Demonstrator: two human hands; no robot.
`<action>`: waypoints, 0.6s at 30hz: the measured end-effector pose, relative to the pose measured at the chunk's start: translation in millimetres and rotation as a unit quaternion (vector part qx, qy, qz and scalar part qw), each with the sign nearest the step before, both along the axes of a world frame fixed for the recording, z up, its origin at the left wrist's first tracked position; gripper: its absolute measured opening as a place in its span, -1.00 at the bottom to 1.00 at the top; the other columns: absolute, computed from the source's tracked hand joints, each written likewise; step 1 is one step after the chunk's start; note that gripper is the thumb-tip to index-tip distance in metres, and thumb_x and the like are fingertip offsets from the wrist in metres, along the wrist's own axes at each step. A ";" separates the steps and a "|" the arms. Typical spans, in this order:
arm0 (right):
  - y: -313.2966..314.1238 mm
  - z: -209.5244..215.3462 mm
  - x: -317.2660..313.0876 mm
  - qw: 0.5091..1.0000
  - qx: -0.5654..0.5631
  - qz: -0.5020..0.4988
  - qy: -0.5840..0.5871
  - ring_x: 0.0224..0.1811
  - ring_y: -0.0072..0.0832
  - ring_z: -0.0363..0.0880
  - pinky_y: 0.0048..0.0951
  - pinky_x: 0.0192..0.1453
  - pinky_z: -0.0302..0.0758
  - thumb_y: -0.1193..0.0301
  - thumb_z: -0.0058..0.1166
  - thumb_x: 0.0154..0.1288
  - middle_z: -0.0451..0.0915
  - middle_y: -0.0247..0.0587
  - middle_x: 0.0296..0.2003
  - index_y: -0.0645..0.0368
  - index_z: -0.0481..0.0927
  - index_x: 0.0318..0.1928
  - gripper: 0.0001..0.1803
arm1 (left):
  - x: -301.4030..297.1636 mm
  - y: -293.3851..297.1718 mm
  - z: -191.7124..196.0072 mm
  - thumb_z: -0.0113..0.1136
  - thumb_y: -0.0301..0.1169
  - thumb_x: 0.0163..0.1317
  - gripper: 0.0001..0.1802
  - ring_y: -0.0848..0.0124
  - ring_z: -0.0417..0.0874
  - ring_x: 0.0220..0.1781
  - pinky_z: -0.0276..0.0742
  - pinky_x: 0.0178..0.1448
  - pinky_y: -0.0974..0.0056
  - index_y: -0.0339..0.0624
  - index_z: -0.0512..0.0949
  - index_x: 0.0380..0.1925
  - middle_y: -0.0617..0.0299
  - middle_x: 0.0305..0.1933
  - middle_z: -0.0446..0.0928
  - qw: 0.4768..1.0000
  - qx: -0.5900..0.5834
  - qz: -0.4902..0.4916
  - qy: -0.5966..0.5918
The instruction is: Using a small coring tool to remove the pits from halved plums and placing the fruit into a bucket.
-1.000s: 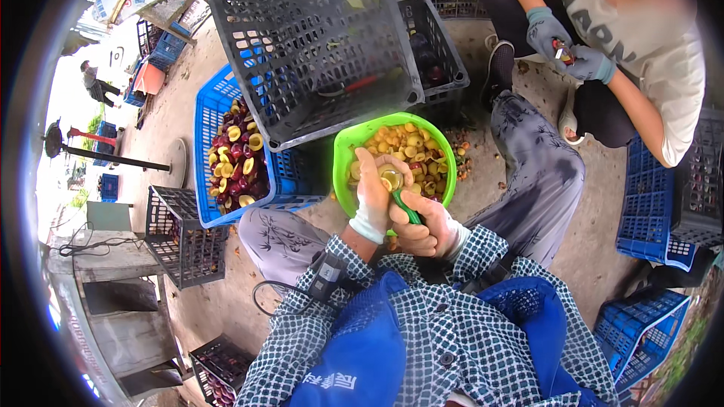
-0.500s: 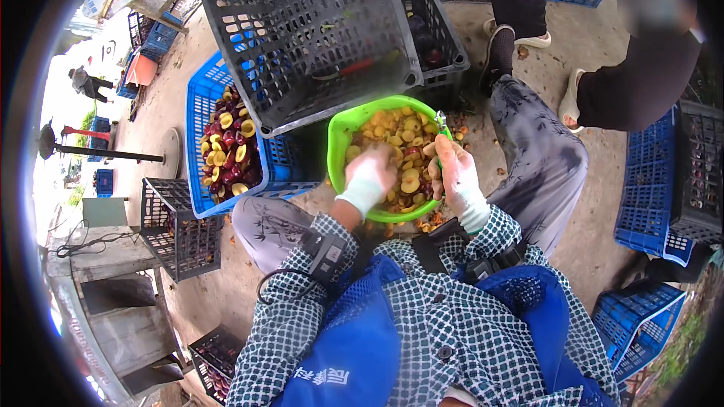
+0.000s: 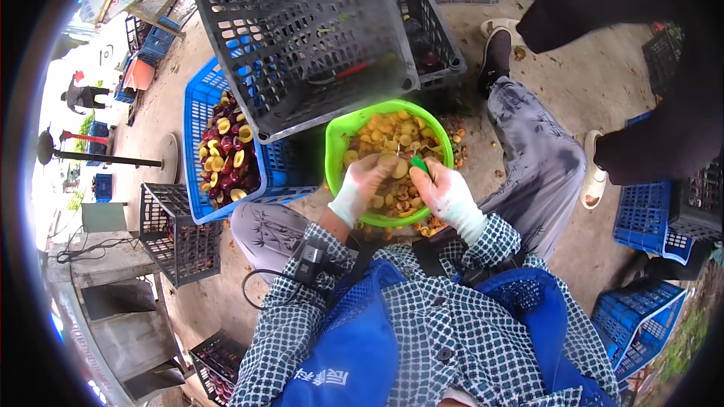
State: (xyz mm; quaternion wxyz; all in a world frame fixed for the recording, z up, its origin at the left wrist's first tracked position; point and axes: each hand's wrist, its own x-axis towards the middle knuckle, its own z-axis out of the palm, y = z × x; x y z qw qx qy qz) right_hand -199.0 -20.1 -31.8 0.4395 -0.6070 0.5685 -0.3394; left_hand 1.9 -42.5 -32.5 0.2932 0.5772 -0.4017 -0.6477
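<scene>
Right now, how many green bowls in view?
1. The green bowl sits on the ground between the person's knees, holding cut yellow fruit; both hands are over it. Others could be hidden behind the crates.

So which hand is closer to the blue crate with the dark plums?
Left. The left hand is over the green bowl on the side toward the blue crate. The right hand is over the bowl's far side, holding a green-handled tool.

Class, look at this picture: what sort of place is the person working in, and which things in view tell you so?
Probably an outdoor fruit-sorting or processing yard. Stacked plastic crates stand on bare concrete, a blue crate holds whole and halved dark fruit, and both gloved hands, left hand and right hand, work over a green basin of yellow fruit halves.
</scene>
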 end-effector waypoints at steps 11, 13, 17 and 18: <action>17.5 10.9 16.7 0.996 0.005 0.050 0.068 -0.30 0.12 0.68 0.04 -0.16 0.59 0.09 0.05 0.43 0.68 0.14 -0.38 0.13 0.59 0.12 -0.55 | -18.9 15.4 12.7 -0.26 0.24 0.54 -0.29 0.43 0.64 -0.09 0.58 0.12 0.26 -0.25 0.49 0.04 0.16 -0.16 0.64 0.980 -0.134 0.095 0.115; 16.4 10.2 16.6 0.997 0.035 0.063 0.034 -0.29 0.12 0.68 0.02 -0.15 0.59 0.09 0.05 0.43 0.68 0.15 -0.37 0.14 0.57 0.16 -0.53 | -19.6 16.8 7.2 -0.24 0.24 0.53 -0.28 0.41 0.64 -0.09 0.58 0.12 0.26 -0.27 0.49 0.02 0.14 -0.18 0.64 0.974 -0.162 0.089 0.128; 15.0 12.6 18.0 0.993 0.091 0.074 -0.005 -0.23 0.13 0.68 -0.01 -0.10 0.58 0.10 0.03 0.44 0.68 0.19 -0.34 0.20 0.60 0.09 -0.55 | -22.6 21.6 5.0 -0.21 0.24 0.53 -0.29 0.40 0.64 -0.11 0.58 0.11 0.26 -0.28 0.50 -0.01 0.13 -0.20 0.63 0.971 -0.163 0.109 0.137; 15.0 12.4 18.2 0.992 0.099 0.079 -0.009 -0.21 0.14 0.68 -0.01 -0.09 0.58 0.10 0.03 0.44 0.68 0.21 -0.33 0.21 0.61 0.05 -0.56 | -23.0 22.2 6.3 -0.21 0.24 0.52 -0.29 0.40 0.64 -0.12 0.58 0.10 0.27 -0.28 0.51 -0.03 0.14 -0.21 0.63 0.972 -0.171 0.106 0.124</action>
